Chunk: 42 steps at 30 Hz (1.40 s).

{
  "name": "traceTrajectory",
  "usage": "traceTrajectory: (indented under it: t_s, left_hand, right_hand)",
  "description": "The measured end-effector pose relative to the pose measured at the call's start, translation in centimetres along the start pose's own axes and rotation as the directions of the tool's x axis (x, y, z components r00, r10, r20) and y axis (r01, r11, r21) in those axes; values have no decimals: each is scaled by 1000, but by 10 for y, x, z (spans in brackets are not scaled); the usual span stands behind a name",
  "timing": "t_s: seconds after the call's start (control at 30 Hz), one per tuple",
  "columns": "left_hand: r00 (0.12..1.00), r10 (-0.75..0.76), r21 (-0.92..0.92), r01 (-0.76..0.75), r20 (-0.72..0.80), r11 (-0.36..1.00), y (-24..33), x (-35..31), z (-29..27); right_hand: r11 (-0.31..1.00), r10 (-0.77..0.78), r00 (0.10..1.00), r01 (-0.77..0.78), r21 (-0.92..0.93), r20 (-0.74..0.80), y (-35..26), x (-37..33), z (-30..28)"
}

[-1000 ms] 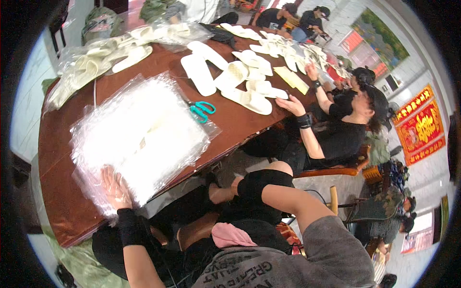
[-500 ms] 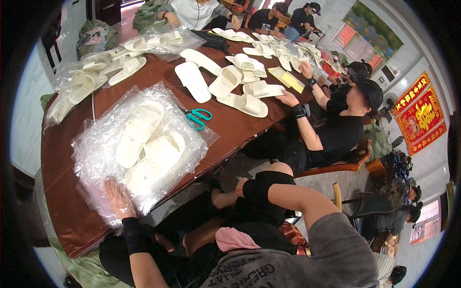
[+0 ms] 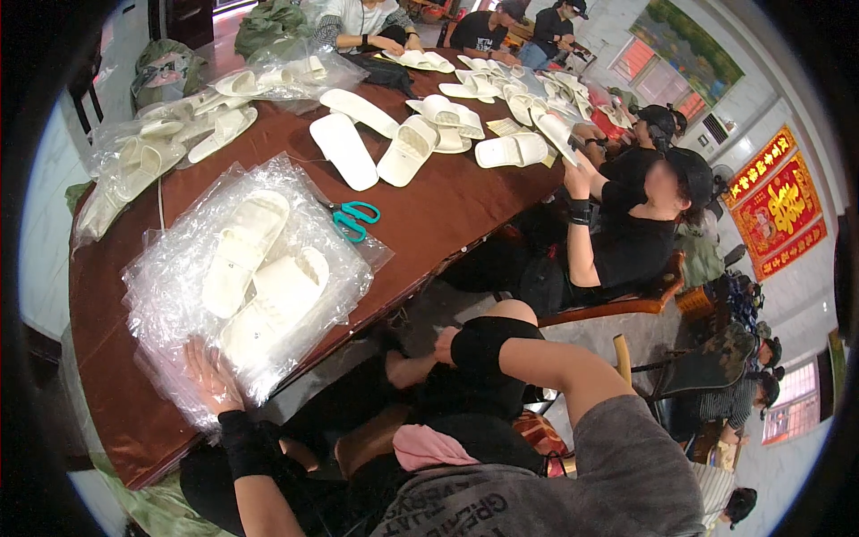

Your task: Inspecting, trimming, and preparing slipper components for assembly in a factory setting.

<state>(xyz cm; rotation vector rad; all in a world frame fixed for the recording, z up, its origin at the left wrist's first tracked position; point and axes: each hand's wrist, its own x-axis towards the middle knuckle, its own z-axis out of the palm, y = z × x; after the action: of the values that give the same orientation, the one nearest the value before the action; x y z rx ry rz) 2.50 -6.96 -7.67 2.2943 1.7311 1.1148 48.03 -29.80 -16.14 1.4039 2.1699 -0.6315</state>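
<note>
Brown cloth is spread over a long table (image 3: 429, 215), around which other people are seated. Near its close edge, a pair of cream slippers (image 3: 277, 300) is laid on a stack of clear plastic bags (image 3: 170, 268). On the stack's near left corner the left hand (image 3: 211, 376) is rested flat — its fingers stretched out straight. Below the table edge the right hand (image 3: 445, 345) is held low; whether it is closed on anything cannot be told. Scissors (image 3: 345, 217) with teal handles are placed just beside the stack — loose slippers (image 3: 408, 154) are scattered farther back.
</note>
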Motion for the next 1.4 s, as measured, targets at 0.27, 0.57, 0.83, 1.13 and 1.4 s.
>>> traceTrajectory:
  t_s: [0.27, 0.57, 0.83, 1.13, 1.4]
  left_hand:
    - [999, 47, 57, -47, 0, 997, 1, 0, -3]
    - [1000, 1, -46, -1, 5, 999, 9, 0, -6]
    - [999, 48, 82, -48, -5, 996, 5, 1, -5]
    - [999, 43, 66, -43, 7, 997, -3, 1, -4]
    - [998, 51, 13, -51, -26, 999, 1, -5, -2]
  right_hand:
    - [990, 74, 985, -53, -133, 158, -27, 44, 18]
    - [981, 85, 961, -34, -192, 263, -16, 53, 36]
    - [974, 88, 959, -26, -226, 270, -7, 55, 38]
    - [983, 77, 960, -27, -183, 270, -20, 38, 4]
    - [931, 268, 888, -139, -338, 373, -36, 20, -60]
